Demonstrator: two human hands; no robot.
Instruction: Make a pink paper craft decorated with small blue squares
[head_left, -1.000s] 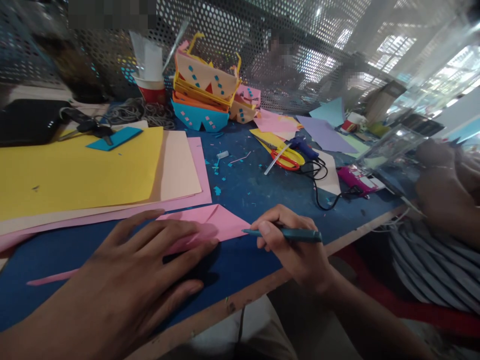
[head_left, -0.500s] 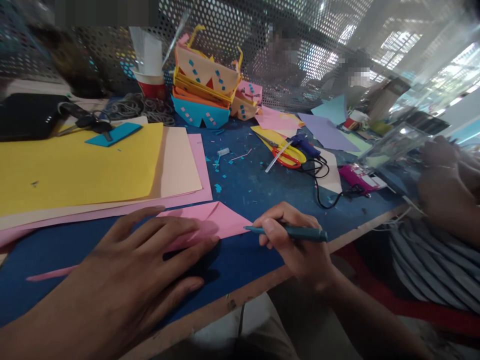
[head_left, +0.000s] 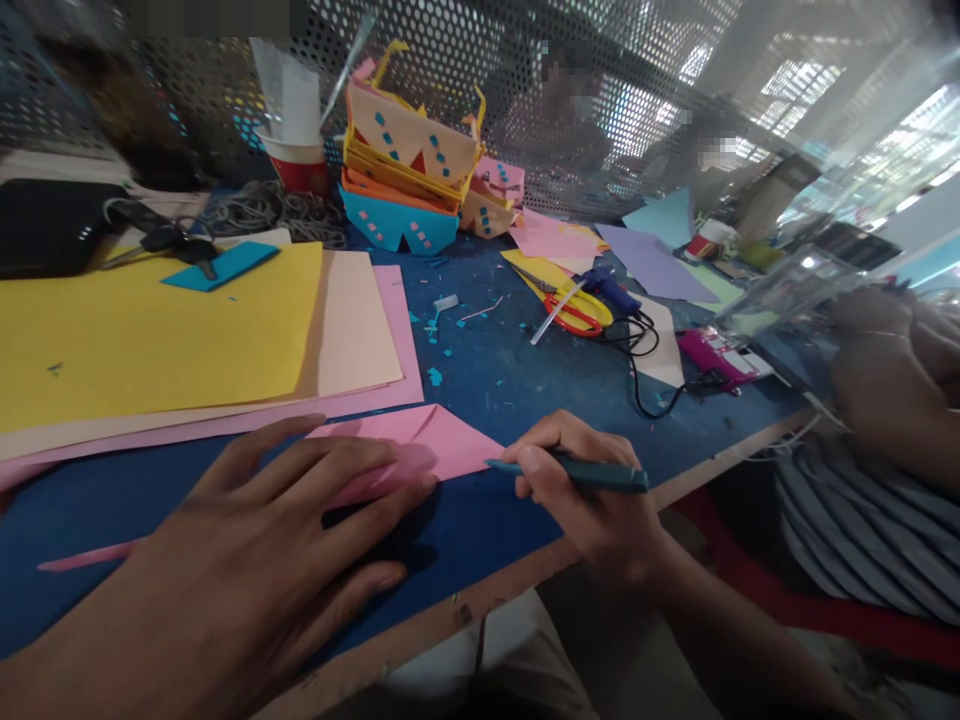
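A folded sheet of pink paper (head_left: 450, 440) lies on the blue table near its front edge, its pointed corner towards the right. Fingers spread, my left hand (head_left: 277, 530) rests flat on the paper and covers much of its left part. A thin pink end of paper (head_left: 90, 555) shows to the left of that hand. My right hand (head_left: 577, 480) grips a dark teal pen (head_left: 600, 472), whose tip is at the right corner of the pink paper.
Stacked yellow paper (head_left: 165, 350), keys (head_left: 180, 245) and a blue strip lie left. Behind stand folded paper glasses (head_left: 405, 220) and a cup (head_left: 296, 165). Scissors (head_left: 574, 315) and a glue gun (head_left: 619, 290) lie right of centre. Another person's arm (head_left: 885, 370) is at right.
The pen and my right hand have shifted very slightly left and down, with the tip still at the paper's corner. My left hand stays on the paper.
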